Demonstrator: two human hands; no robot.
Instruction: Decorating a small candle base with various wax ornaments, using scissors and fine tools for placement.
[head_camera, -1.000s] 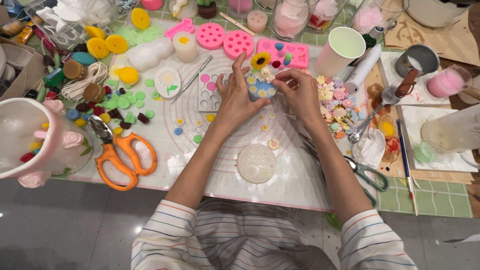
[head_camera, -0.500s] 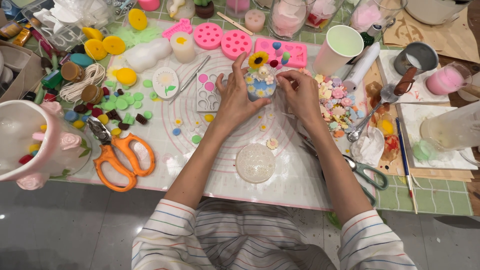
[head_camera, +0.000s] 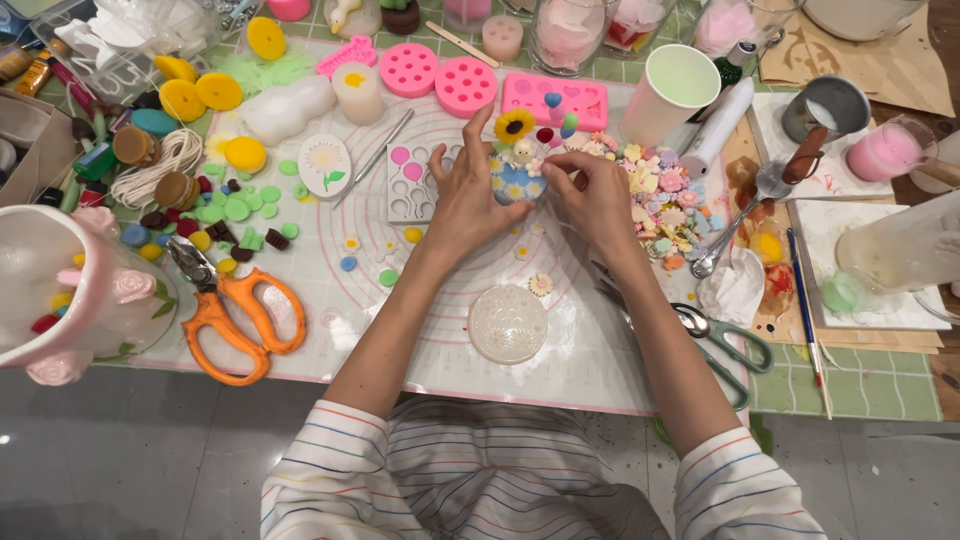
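A small blue candle (head_camera: 519, 186) with white daisies on its side stands on the white and pink silicone mat (head_camera: 330, 300). A sunflower (head_camera: 515, 125), a little white figure and small balloon picks rise from its top. My left hand (head_camera: 466, 190) cups its left side, thumb and fingers wrapped around it. My right hand (head_camera: 596, 195) grips the right side, fingertips pinched at the top rim near the white figure. Both forearms in striped sleeves reach in from below.
Orange scissors (head_camera: 235, 315) lie at the left, green-handled scissors (head_camera: 725, 345) at the right. A round clear wax disc (head_camera: 508, 324) sits in front. Pink moulds (head_camera: 555, 97), a white paper cup (head_camera: 672, 92), a heap of wax flowers (head_camera: 665, 205) and a pink-rose jug (head_camera: 70, 290) surround the mat.
My right hand has slid in closer over the candle's top right. The whole scene has shifted slightly up in view; the left hand keeps its hold.
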